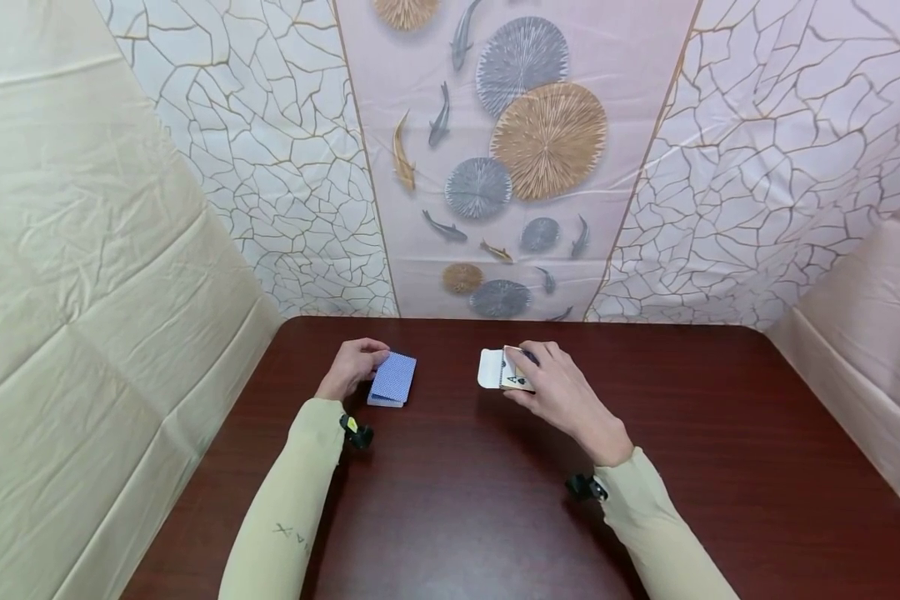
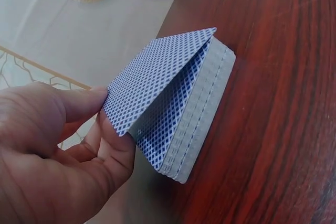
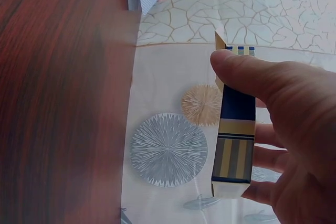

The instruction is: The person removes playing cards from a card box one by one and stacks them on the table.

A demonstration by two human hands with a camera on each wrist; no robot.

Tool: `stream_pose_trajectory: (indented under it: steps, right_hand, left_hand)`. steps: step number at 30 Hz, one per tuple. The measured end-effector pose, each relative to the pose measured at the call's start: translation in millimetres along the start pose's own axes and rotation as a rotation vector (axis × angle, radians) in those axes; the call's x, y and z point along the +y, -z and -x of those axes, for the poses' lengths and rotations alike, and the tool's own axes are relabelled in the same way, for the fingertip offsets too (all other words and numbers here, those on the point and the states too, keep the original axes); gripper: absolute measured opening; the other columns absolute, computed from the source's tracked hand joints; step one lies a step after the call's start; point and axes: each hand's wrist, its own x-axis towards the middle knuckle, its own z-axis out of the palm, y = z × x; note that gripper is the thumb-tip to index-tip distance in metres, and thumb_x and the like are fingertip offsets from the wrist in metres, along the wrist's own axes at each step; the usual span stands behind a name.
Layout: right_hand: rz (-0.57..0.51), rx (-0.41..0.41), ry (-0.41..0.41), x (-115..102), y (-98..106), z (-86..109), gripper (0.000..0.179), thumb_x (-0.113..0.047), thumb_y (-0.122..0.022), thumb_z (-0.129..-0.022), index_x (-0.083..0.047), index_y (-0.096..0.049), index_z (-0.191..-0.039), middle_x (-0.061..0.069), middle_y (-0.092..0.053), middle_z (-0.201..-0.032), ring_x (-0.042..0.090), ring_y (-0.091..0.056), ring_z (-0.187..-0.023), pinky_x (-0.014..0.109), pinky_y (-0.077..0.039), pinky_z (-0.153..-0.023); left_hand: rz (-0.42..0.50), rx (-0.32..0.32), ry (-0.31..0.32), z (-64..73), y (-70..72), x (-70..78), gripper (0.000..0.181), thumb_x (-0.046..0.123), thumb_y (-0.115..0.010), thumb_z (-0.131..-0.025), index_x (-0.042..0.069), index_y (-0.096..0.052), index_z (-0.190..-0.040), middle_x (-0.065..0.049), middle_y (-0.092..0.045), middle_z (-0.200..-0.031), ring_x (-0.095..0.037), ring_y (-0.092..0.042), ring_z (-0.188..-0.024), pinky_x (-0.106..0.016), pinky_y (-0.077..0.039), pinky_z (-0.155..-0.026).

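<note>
A squared stack of playing cards (image 1: 392,379) with blue patterned backs lies face down on the table. Thumb and fingers of my left hand (image 1: 355,367) pinch the top card (image 2: 157,74) along one side, tilting it up off the stack (image 2: 202,108) while its far edge stays low. My right hand (image 1: 558,387) grips a card box (image 3: 236,135) striped in dark blue, gold and grey, above the table. In the head view the box's white flap (image 1: 490,368) stands out to the left, and an ace of spades face (image 1: 515,377) shows beside my thumb.
The dark red wooden table (image 1: 450,500) ends at a curtain (image 1: 435,250) printed with fish and round leaf shapes. Pale cloth (image 1: 82,333) hangs along the left side and more at the right. Each wrist wears a small black camera (image 1: 587,487).
</note>
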Motion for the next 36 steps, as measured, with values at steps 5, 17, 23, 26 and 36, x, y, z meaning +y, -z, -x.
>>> stream_pose_trajectory:
  steps: [5, 17, 23, 26, 36]
  right_hand:
    - [-0.003, 0.004, -0.003, -0.9, 1.2, 0.4, 0.061, -0.031, -0.084, -0.077, -0.008, -0.062, -0.129, 0.017, -0.061, -0.117, 0.036, -0.057, -0.102, 0.049, -0.049, -0.081]
    - [-0.004, -0.009, -0.009, -1.5, 1.0, 1.7, 0.06, -0.032, -0.083, -0.077, -0.009, -0.061, -0.128, 0.016, -0.061, -0.117, 0.035, -0.057, -0.102, 0.049, -0.049, -0.081]
    - [-0.003, -0.022, -0.018, -1.0, 1.7, 1.9, 0.059, -0.033, -0.082, -0.079, -0.01, -0.061, -0.128, 0.015, -0.061, -0.117, 0.034, -0.056, -0.102, 0.048, -0.049, -0.08]
    - [-0.001, -0.018, -0.017, -1.0, 2.0, 2.2, 0.058, -0.033, -0.082, -0.078, -0.01, -0.061, -0.127, 0.015, -0.061, -0.117, 0.034, -0.056, -0.102, 0.047, -0.049, -0.079]
    - [-0.004, -0.011, -0.019, -1.4, 1.4, 2.8, 0.058, -0.033, -0.082, -0.078, -0.01, -0.061, -0.126, 0.015, -0.061, -0.116, 0.035, -0.057, -0.102, 0.047, -0.049, -0.079]
  left_hand:
    - [-0.027, 0.031, 0.001, -0.9, 1.2, -3.0, 0.02, 0.016, -0.062, -0.097, 0.006, -0.068, -0.113, -0.008, -0.062, -0.099, -0.017, -0.056, -0.082, -0.026, -0.05, -0.066]
    - [-0.137, 0.073, -0.016, 2.5, 2.0, -9.2, 0.018, 0.018, -0.062, -0.096, 0.007, -0.069, -0.109, -0.008, -0.062, -0.095, -0.017, -0.053, -0.075, -0.025, -0.046, -0.062]
    - [-0.206, 0.098, -0.022, 1.2, -1.3, -8.8, 0.017, 0.021, -0.062, -0.096, 0.009, -0.069, -0.106, -0.009, -0.063, -0.097, -0.018, -0.054, -0.076, -0.025, -0.044, -0.059]
    - [-0.242, 0.106, -0.026, 0.2, -2.2, -9.5, 0.017, 0.021, -0.062, -0.096, 0.009, -0.069, -0.105, -0.01, -0.063, -0.099, -0.019, -0.055, -0.078, -0.025, -0.044, -0.059]
    - [-0.318, 0.097, -0.062, 0.1, -2.5, -10.1, 0.018, 0.02, -0.061, -0.096, 0.007, -0.069, -0.105, -0.013, -0.065, -0.107, -0.023, -0.057, -0.09, -0.029, -0.045, -0.07]
